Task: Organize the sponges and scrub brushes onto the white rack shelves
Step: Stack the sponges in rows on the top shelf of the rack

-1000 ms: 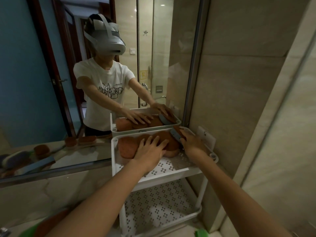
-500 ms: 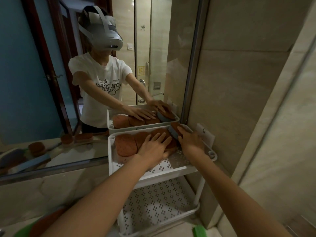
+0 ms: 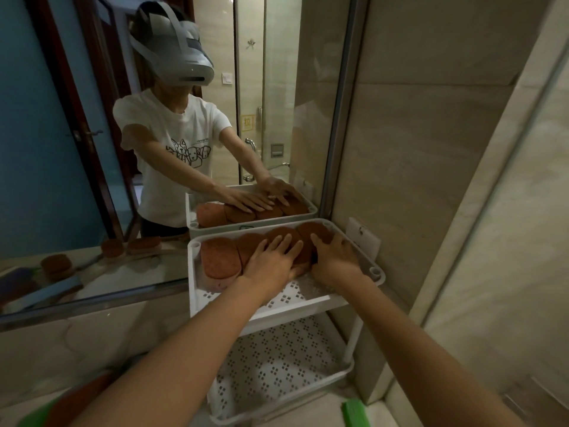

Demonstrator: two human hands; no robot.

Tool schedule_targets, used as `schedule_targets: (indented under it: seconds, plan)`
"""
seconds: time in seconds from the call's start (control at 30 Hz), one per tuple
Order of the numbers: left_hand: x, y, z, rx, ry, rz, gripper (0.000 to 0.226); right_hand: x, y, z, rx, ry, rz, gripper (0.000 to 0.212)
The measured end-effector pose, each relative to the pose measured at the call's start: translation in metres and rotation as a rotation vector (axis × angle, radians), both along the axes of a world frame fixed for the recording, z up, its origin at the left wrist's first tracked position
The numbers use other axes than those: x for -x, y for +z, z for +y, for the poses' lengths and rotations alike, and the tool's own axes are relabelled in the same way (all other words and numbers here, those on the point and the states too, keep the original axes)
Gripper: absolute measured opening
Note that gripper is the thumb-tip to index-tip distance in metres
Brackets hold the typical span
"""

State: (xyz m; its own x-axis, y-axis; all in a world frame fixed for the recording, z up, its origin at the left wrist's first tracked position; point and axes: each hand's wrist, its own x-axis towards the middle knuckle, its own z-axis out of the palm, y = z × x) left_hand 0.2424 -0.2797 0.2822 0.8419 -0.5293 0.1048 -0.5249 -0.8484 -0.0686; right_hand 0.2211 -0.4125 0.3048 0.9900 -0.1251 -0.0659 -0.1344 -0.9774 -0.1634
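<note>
Brown sponges [image 3: 220, 262] | top rack shelf [image 3: 308, 298] | left hand [image 3: 271, 263], right hand [image 3: 337, 260] flat on them

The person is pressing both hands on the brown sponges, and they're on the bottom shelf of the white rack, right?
Not quite. In the head view, the left hand and right hand do press the brown sponges, but they lie on the top shelf; the bottom shelf holds nothing visible.
</note>
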Motion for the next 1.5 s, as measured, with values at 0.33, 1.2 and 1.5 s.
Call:
schedule_targets:
  seconds: [0.33, 1.2, 1.5]
  plan:
    - [0.002, 0.016, -0.002, -0.056, 0.031, 0.166, 0.066, -0.001, 0.005, 0.003, 0.300, -0.005, 0.020, 0.065]
    - [0.228, -0.070, 0.131, 0.947, 0.599, 0.147, 0.023, 0.215, -0.106, 0.146, -0.734, 0.171, -0.408, 0.029]
    - [0.341, -0.182, 0.191, 0.467, 0.779, 0.815, 0.045, 0.338, -0.226, 0.147, -0.138, 0.212, 0.420, 0.070]
